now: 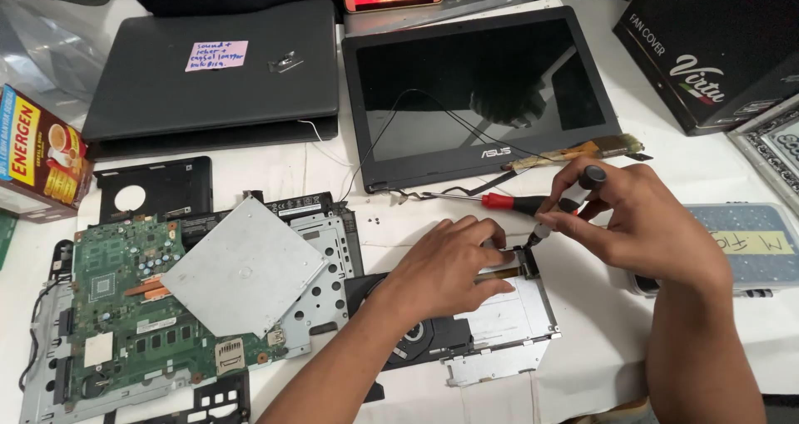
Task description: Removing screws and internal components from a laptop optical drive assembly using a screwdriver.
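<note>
My left hand [449, 266] lies flat, fingers spread, on a silver drive in a metal bracket [508, 316], pressing it onto the white table. My right hand [641, 224] grips a small black-and-grey screwdriver [559, 211], its tip down at the bracket's far right corner. A red-handled screwdriver [491, 200] lies on the table just beyond both hands. A black cooling fan [416, 337] sits under my left wrist.
A green motherboard [125, 307] with a silver plate [241, 266] over it lies at left. Behind are a closed black laptop [216, 74] and a detached screen panel [483, 91]. A black box [716, 41], a clear parts case [749, 245] and a carton [37, 158] flank the table.
</note>
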